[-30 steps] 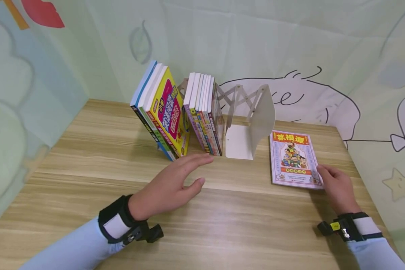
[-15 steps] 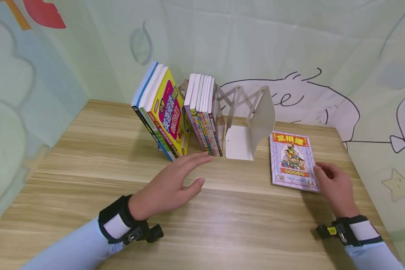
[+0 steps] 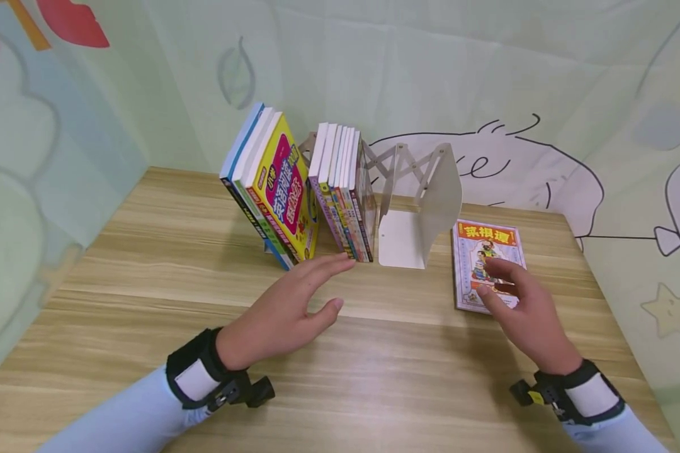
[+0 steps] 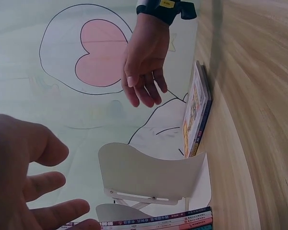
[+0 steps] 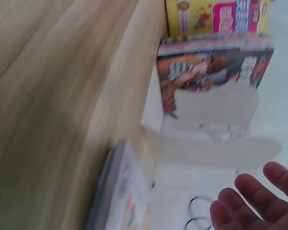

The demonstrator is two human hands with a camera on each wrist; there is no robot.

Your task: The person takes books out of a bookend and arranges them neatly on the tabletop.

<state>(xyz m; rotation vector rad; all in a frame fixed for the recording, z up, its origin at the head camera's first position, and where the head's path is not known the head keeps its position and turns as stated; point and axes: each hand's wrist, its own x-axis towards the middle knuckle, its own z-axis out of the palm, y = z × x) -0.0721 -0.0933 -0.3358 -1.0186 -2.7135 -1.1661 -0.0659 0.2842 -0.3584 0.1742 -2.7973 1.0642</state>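
Observation:
On the right of the table lies a small pile of books (image 3: 487, 235), the top one lilac with an orange title band and cartoon figures. My right hand (image 3: 535, 321) hovers over its lower part, fingers loosely bent and holding nothing; the left wrist view shows this hand (image 4: 146, 60) apart from the books (image 4: 196, 110). My left hand (image 3: 286, 318) is held out with thumb and fingers spread, nothing in it. Its fingertips come near the foot of a row of thin books (image 3: 342, 189) standing in the metal bookend rack (image 3: 443, 195).
Taller books with a yellow front cover (image 3: 283, 189) lean in the rack's left part. Two bare compartment plates stand on the rack's right side, with a white base plate (image 3: 401, 239) between them. A printed cloth wall (image 3: 340, 63) closes off the wooden table (image 3: 147, 296) behind.
My right hand has let go of the right edge of the lilac book and lifted leftward over it. The pile's right edge now looks evened up. The left hand stays in place.

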